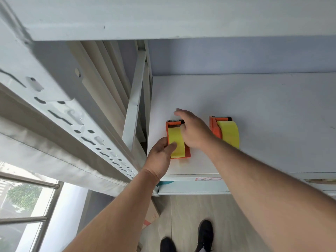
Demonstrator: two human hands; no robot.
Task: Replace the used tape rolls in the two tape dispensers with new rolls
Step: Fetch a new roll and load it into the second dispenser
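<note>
Two orange tape dispensers stand on a white shelf point(263, 110), each with a yellow tape roll in it. My left hand point(161, 157) grips the left dispenser point(170, 128) from its left side, thumb pressed on its yellow roll point(176, 140). My right hand point(192, 130) rests against that dispenser's right side, fingers stretched toward its front cutter; whether it grips anything is hidden. The right dispenser point(215, 128) with its yellow roll point(230, 135) stands untouched, a hand's width to the right.
A perforated white metal upright point(69, 113) and shelf frame rise on the left. Another shelf board point(163, 17) hangs overhead. A window with rails point(27, 202) is at lower left. Below lie a wooden floor, cardboard point(151, 217) and my black shoes point(205, 233).
</note>
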